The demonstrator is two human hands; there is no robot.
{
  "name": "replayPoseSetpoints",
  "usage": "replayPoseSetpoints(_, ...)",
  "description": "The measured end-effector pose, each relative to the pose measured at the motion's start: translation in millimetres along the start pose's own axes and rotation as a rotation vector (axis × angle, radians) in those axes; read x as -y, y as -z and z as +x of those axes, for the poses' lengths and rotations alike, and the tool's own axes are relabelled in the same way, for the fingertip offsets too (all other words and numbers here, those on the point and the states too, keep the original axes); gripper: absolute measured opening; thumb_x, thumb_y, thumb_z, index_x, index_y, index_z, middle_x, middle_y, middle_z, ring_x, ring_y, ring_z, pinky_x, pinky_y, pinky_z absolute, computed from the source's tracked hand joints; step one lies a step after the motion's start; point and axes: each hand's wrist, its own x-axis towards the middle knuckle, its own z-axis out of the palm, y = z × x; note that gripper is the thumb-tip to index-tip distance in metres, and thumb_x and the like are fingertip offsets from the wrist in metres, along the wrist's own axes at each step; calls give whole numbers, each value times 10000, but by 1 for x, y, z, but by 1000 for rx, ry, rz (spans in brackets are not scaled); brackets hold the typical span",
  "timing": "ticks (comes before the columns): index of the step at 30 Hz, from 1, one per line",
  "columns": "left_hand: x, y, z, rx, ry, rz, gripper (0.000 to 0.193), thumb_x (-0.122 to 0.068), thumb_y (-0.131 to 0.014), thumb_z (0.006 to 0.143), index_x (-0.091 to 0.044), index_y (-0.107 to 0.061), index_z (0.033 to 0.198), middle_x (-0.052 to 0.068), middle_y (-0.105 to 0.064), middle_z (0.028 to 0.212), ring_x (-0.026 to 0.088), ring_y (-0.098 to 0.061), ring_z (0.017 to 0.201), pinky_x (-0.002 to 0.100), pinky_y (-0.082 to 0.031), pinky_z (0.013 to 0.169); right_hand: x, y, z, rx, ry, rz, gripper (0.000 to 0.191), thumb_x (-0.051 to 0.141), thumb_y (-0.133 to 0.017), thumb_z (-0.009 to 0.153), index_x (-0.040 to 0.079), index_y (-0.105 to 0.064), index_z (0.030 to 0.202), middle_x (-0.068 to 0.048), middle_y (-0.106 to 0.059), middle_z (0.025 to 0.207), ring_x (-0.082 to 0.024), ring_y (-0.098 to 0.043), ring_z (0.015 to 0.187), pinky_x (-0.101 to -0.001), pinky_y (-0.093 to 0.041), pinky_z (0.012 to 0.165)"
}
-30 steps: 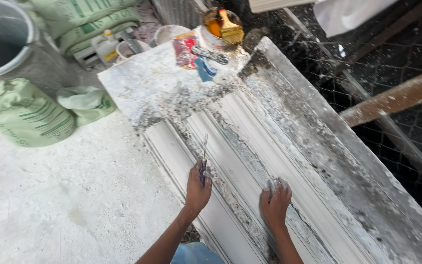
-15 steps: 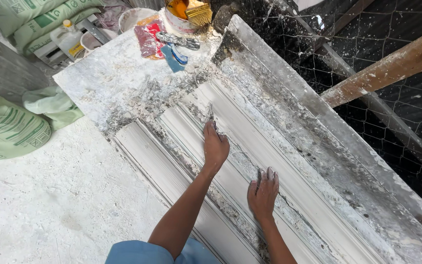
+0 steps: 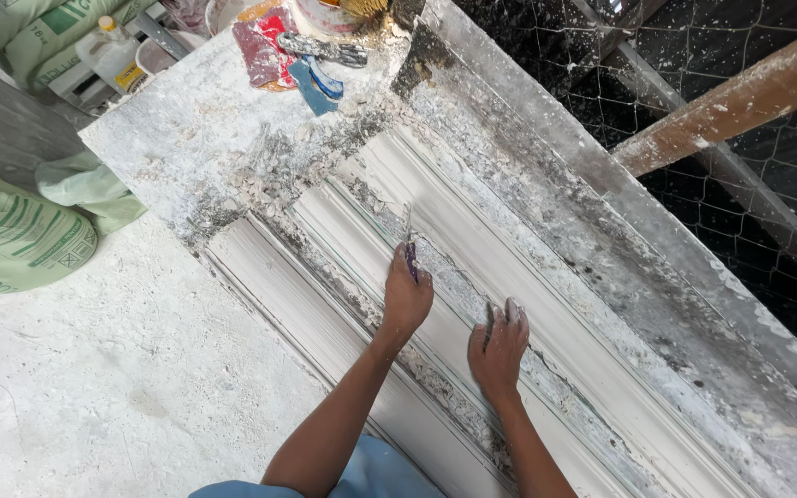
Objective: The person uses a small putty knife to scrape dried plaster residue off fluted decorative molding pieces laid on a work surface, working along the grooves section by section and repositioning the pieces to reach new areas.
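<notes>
A long white plaster moulding (image 3: 546, 277) with ridges and grooves lies on a plaster-crusted work table (image 3: 186, 138). My left hand (image 3: 407, 300) is closed on a small tool with a purple handle and thin metal blade (image 3: 409, 242), its tip pointing up along a groove of the moulding. My right hand (image 3: 498, 349) rests flat on the moulding just to the right, fingers spread and dusted with plaster. Crumbled plaster bits lie along the grooves near both hands.
Green sacks (image 3: 11, 235) sit on the dusty floor at the left. Red and blue scrapers (image 3: 297, 65) and a bucket (image 3: 325, 14) lie at the table's far end. A wooden beam (image 3: 731, 97) crosses over wire mesh (image 3: 694, 55) at the right.
My left hand has slid up along the groove, then back a little, with the tool in it. My right hand stays flat on the moulding. The view has shifted toward the right.
</notes>
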Motion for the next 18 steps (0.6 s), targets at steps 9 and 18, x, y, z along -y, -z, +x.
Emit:
replayPoseSetpoints(9, -12, -27, -27, -15, -216, 87, 686, -34, -560, 945, 150, -232, 1518, 359, -357, 1515, 490, -380, 1402, 521, -330, 1196, 7, 14, 1, 1, -10, 60, 450, 198, -522, 998, -36, -547, 1381, -287, -427, 1516, -464, -309, 1429, -578, -259, 1168)
replayPoseSetpoints(18, -12, -86, -88, 133, -174, -214, 830, 75, -522, 912, 130, -14, 1566, 367, -181, 1470, 489, -398, 1339, 491, -373, 1162, 3, 44, 92, 577, -174, 643, 557, 453, -448, 1048, -3, -581, 1339, -143, -711, 1145, -207, -650, 1032, -362, -509, 940)
